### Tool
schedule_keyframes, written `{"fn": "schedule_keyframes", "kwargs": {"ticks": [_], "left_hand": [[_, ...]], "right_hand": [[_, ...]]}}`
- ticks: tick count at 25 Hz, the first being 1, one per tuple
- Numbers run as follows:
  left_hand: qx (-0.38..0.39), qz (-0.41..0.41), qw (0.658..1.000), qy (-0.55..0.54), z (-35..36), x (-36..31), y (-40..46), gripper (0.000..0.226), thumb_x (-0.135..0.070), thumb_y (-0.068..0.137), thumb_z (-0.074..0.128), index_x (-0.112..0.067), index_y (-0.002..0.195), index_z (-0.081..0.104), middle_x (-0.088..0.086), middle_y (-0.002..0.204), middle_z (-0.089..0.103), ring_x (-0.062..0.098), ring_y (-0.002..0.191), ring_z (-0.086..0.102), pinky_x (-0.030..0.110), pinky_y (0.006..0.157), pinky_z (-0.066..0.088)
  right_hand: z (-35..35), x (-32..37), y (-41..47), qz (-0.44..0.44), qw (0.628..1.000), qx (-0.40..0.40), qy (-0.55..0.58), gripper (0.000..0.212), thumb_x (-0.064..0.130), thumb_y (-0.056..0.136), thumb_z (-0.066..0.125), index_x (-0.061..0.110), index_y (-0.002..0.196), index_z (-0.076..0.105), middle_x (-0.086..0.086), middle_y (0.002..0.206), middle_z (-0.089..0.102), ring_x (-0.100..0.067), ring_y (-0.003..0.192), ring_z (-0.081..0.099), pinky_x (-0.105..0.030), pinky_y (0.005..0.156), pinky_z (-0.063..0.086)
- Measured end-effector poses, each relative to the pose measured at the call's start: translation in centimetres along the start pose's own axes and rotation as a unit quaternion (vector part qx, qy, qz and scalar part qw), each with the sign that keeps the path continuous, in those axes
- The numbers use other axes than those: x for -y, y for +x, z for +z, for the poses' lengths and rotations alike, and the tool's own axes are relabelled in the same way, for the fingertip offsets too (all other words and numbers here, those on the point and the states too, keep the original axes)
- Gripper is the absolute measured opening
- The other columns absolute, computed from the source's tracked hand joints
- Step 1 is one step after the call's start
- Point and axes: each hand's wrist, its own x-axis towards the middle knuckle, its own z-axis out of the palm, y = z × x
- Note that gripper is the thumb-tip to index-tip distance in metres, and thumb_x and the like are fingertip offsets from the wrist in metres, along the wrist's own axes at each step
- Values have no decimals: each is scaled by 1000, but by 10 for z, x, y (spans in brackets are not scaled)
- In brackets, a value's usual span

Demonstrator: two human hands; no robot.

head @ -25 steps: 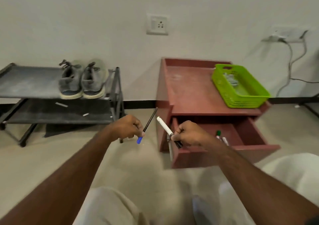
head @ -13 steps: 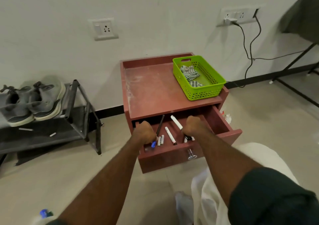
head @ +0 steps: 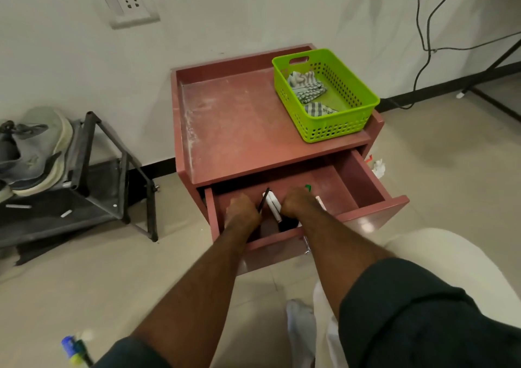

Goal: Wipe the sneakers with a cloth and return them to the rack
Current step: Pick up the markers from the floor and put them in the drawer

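Observation:
Grey sneakers (head: 33, 156) sit on the top shelf of a black rack (head: 93, 170) at the left edge. A striped cloth (head: 306, 87) lies in a green basket (head: 363, 105) on the red cabinet (head: 234, 125). Both my hands are down inside the open drawer (head: 363, 181). My left hand (head: 242, 212) grips a thin dark pen (head: 264, 200). My right hand (head: 298, 205) grips a white marker (head: 273, 204) with a black cap. Other markers lie in the drawer, partly hidden by my right hand.
The wall with a socket (head: 127, 2) is behind the cabinet, and cables (head: 425, 37) hang at the right. A black stand leg (head: 496, 60) crosses the floor at far right. A small blue and yellow object (head: 72, 349) lies on the floor near my left elbow.
The view swung right and closer to the cabinet. Both hands, each with its pen, moved from in front of the drawer down into it.

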Motion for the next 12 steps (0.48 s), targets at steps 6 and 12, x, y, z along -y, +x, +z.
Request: {"fn": "schedule_keyframes", "kwargs": {"ticks": [6,12], "left_hand": [[-98,100,989,-38,-55,3,-39,16,-32,82,72,-19,79,64,2,82,68,23,77,66,37,72,58],[-175,191,952,163,-158,85,-90,29,-49,91,58,-21,94,66,0,91,70,25,86,67,38,74,56]], "right_hand": [[-22,38,-39,-77,989,-119,-38,22,27,90,62,11,105,64,-14,111,65,-36,108,62,-39,85,53],[-7,90,-96,-282,930,-226,-65,20,17,91,56,13,110,58,-8,109,61,-28,104,56,-39,82,49]]}}
